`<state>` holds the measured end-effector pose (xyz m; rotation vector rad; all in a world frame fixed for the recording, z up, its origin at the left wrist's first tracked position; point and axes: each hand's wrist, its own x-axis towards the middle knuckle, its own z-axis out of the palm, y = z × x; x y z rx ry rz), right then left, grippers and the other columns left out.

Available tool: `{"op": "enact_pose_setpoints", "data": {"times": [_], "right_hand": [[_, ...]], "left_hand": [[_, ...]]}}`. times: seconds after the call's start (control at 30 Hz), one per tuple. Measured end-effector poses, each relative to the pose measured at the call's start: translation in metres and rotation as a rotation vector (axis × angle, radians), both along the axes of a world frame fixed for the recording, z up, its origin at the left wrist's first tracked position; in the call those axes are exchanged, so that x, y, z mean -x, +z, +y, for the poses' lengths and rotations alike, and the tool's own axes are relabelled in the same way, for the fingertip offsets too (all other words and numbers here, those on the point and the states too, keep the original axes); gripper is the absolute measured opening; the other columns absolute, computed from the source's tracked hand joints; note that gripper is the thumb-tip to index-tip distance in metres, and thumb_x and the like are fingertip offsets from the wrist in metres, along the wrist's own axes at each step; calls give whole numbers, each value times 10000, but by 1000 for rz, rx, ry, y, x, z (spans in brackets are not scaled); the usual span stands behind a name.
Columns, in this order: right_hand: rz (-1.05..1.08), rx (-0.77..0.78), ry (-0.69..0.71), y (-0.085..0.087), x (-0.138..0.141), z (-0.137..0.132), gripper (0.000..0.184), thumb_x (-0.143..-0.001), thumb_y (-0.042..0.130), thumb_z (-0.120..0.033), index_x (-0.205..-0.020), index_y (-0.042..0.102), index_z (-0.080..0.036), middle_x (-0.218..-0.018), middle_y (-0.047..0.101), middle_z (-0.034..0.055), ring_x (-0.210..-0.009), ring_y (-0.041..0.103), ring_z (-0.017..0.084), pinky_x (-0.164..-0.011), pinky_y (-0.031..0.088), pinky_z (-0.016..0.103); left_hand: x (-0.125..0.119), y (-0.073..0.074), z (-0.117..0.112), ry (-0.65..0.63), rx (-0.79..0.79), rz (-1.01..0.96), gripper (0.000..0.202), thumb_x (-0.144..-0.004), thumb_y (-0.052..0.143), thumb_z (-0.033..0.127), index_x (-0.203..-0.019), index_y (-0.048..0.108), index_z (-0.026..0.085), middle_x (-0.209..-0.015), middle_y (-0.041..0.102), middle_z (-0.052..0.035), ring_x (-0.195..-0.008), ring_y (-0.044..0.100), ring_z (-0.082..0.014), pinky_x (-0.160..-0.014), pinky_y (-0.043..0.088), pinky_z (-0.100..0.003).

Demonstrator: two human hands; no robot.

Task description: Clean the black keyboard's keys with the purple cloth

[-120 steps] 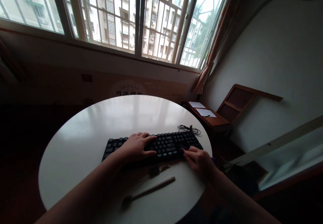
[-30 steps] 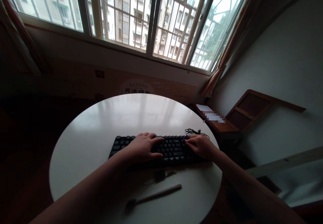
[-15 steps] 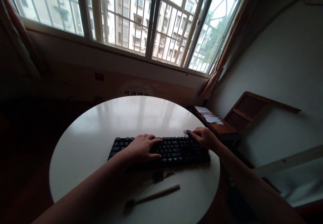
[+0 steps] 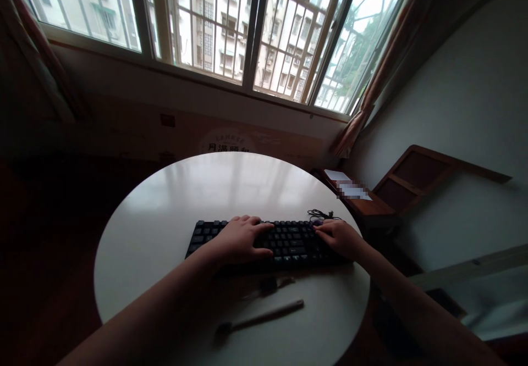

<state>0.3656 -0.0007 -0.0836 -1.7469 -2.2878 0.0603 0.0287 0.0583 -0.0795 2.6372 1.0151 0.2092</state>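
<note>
A black keyboard [image 4: 295, 250] lies across the white round table. My left hand [image 4: 243, 239] rests on its left-middle keys, fingers spread and thumb apart, holding nothing. Over the keyboard's right end, my right hand [image 4: 336, 237] is closed in a pinch, with a small dark purplish thing [image 4: 317, 223] at its fingertips, too small to name. Just behind that hand is a coiled black cable [image 4: 319, 213]. Nearer to me lies a long-handled brush [image 4: 268, 315] with a dark head. Between brush and keyboard sits a small dark object [image 4: 269, 284], its kind unclear in shadow.
The round white table [image 4: 136, 234] stands before a barred window [image 4: 247, 31]. Beyond its right edge, papers [image 4: 348, 187] lie on a brown wooden piece of furniture [image 4: 375, 206]. A curtain [image 4: 358, 118] hangs to the right of the window.
My right hand has come down and a little nearer over the keyboard's right end, leaving more of the cable showing. My left hand stays put. The whole view has shifted slightly.
</note>
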Motion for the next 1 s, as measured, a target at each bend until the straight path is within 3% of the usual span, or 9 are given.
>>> {"op": "enact_pose_setpoints", "data": {"times": [0.17,0.3,0.53,0.77,1.0], "right_hand": [[-46,-2,-28,2,6,-16,298,-952,530,-315,-1059,793,-224,-942,753,60,-809,697,213,-711,501,298],[-73,11,-17,13,10,-24,251,-930,570,-297,-993,808,-247,-946,761,42,-817,701,200,-707,498,279],[-64,-63,-32,31,31,-18,275,-979,527,-329,-1048,788,-273,-917,745,28,-815,688,193,-730,486,283],[-82,-73,-3,20,67,-1,288,-1009,502,-338,-1113,763,-274,-917,735,27,-789,678,182,-711,472,269],[-162,-26,23,8,73,-20,321,-1014,464,-319,-1152,744,-241,-932,742,50,-754,689,200,-669,470,279]], "left_hand": [[0,-1,0,-2,-13,1,752,-793,586,732,-1459,495,395,-1453,539,-79,-1310,486,-372,-1104,340,-511],[1,1,-1,-3,-16,1,753,-797,579,735,-1460,496,387,-1454,537,-87,-1314,486,-367,-1108,338,-509],[1,4,-3,-4,-14,13,751,-799,586,724,-1462,494,382,-1446,543,-92,-1296,503,-369,-1094,350,-504],[1,3,-2,-5,-17,9,757,-799,594,720,-1467,491,380,-1442,544,-100,-1291,503,-378,-1086,354,-510],[-1,-2,0,-9,-24,4,751,-797,600,712,-1461,496,378,-1448,541,-82,-1286,503,-363,-1104,334,-499]]}}
